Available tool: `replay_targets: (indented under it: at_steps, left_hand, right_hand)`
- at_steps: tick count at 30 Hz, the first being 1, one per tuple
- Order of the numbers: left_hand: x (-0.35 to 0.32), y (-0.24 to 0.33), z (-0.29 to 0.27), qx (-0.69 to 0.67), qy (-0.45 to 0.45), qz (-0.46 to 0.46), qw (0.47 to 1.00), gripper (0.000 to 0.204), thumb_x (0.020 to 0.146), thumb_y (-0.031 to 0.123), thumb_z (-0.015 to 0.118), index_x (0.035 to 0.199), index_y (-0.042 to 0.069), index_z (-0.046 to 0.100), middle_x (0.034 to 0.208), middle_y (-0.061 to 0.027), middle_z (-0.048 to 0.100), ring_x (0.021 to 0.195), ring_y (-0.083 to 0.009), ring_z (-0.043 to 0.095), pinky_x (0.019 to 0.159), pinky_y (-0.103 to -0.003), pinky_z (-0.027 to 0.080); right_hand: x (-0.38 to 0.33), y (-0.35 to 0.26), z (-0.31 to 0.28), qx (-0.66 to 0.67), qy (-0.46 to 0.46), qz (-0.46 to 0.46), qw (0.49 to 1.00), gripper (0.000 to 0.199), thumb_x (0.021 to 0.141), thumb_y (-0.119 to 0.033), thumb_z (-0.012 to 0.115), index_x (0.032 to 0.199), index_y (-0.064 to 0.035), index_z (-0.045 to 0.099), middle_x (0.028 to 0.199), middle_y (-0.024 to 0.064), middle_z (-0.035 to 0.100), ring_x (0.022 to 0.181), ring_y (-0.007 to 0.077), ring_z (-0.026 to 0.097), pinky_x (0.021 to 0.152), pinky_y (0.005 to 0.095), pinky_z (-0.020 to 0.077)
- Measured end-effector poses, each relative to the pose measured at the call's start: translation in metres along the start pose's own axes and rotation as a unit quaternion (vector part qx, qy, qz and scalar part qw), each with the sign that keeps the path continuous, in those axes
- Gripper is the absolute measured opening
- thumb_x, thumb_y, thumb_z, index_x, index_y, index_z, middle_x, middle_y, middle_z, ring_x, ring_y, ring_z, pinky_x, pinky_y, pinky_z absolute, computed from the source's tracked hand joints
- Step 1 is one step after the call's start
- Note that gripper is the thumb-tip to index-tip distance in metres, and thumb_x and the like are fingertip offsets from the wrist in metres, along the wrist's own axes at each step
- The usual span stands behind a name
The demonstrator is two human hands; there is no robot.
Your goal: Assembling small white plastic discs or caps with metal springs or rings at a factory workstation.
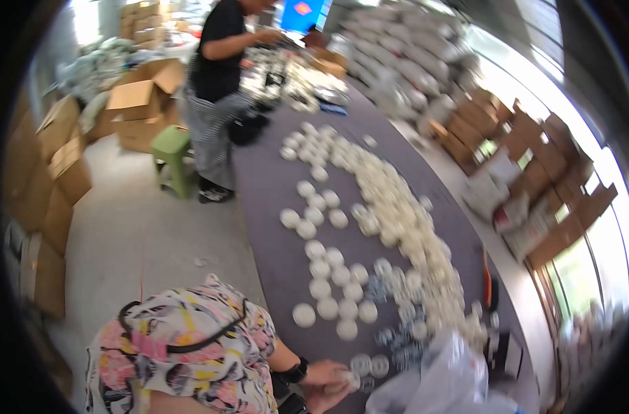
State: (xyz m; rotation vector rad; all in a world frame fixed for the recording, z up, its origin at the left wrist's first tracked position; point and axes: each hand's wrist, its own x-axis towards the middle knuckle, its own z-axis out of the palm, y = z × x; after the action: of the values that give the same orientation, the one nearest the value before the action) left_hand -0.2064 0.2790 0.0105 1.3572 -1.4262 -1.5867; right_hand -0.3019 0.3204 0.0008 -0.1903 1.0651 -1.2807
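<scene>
At the near edge of the table, my left hand (324, 373) is closed on a small pale disc (352, 379), with a dark band on the wrist. My right hand (320, 399) is just below it, fingers curled in close to the same spot; blur hides what they grip. Beside the disc lie a few clear round pieces (361, 363). Farther up the table, white discs (320, 288) are spread in loose clusters. Along their right runs a long heap of cream-coloured round pieces (425, 248), with bluish clear pieces (390, 337) near its lower end.
A translucent plastic bag (446, 376) sits right of my hands on the grey table (276, 207). A person (221, 76) works at the far end, near a green stool (171, 155). Cardboard boxes (138, 103) and stacked sacks (404, 52) stand around the table.
</scene>
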Motion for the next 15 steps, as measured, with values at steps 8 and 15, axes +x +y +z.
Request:
replay_targets:
  at_steps: [8,15]
  left_hand:
    - [0.062,-0.028,-0.07,-0.097,0.098,-0.118,0.983,0.058,0.079,0.038,0.065,0.125,0.005,0.053,0.119,-0.0168,0.058,0.111,-0.0282,0.056,0.092,-0.034,0.044]
    - [0.076,-0.037,-0.061,-0.171,0.123,-0.068,0.975,0.056,0.082,0.032,0.064,0.127,0.001,0.05,0.115,-0.0154,0.059,0.106,-0.0222,0.057,0.09,-0.031,0.044]
  right_hand:
    - [0.076,0.023,0.086,-0.134,-0.209,-0.114,0.962,0.03,0.096,-0.035,0.044,0.082,-0.0091,0.049,0.07,0.0005,0.044,0.062,0.0127,0.042,0.065,0.0339,0.0413]
    - [0.113,0.007,0.031,-0.079,-0.028,0.086,0.993,0.05,0.087,-0.05,0.046,0.123,-0.0151,0.046,0.121,0.0106,0.048,0.113,0.0259,0.049,0.094,0.0445,0.0419]
